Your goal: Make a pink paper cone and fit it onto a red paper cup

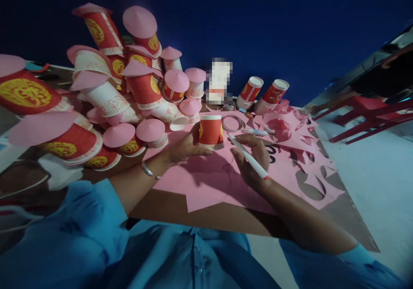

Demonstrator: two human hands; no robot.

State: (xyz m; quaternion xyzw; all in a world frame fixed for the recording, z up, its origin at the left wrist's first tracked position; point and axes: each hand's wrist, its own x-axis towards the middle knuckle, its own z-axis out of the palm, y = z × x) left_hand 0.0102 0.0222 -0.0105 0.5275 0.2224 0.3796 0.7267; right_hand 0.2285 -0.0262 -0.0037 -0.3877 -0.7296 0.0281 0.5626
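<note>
My left hand point(187, 146) grips a red paper cup point(211, 131) with yellow patterns and a white band at its top, held over pink paper. To its right, my right hand point(253, 158) holds a white pen point(250, 158) between thumb and fingers; the pen's red end points down toward my wrist. Pen and cup are apart. Beneath both hands lies a large pink paper sheet point(203, 179). A roll of tape point(233, 124) rests just behind the cup, with a marker point(254, 132) beside it.
Several cups with pink paper cones point(142, 84) are piled at the left. Two red cups point(250, 92) stand at the back. Pink scraps with cut-out holes point(306, 168) cover the table's right side. A red stool point(364, 112) and part of a person point(383, 80) are at the far right.
</note>
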